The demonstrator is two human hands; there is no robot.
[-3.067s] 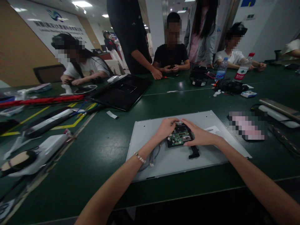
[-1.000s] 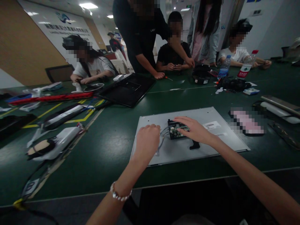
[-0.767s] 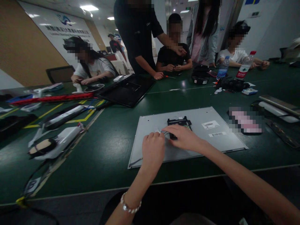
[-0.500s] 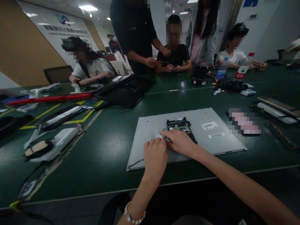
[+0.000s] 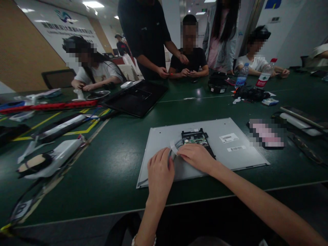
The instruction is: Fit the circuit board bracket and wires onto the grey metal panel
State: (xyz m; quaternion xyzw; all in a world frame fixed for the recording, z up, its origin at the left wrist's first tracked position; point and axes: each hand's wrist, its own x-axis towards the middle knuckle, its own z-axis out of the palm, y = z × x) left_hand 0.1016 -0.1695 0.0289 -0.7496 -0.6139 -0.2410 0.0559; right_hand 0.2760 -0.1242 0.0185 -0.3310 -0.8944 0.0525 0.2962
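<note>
A flat silver display panel (image 5: pixel 246 153) lies on the green table, with a green circuit board (image 5: pixel 196 139) in a black bracket (image 5: pixel 191 132) near its middle. From the board a grey cable (image 5: pixel 170 154) runs left under a strip of whitish tape (image 5: pixel 174 147). My left hand (image 5: pixel 161 172) is closed round the cable, its thumb and fingertips at the tape's left side. Over the board's lower edge, my right hand (image 5: pixel 196 156) pinches the tape's lower right end. My palms hide part of the cable and the bracket.
Behind the panel lies a black monitor cover (image 5: pixel 143 97). To the right are a pink-and-black phone-like object (image 5: pixel 266 134) and glasses (image 5: pixel 306 148); bottles (image 5: pixel 241 77) stand farther back. White-and-black devices (image 5: pixel 61 155) and straps lie left. Several people sit or stand across the table.
My left hand has moved left and down, away from my right hand, and its fingers have loosened. The tape strip and cable between my hands now show more. My right hand has hardly moved.
</note>
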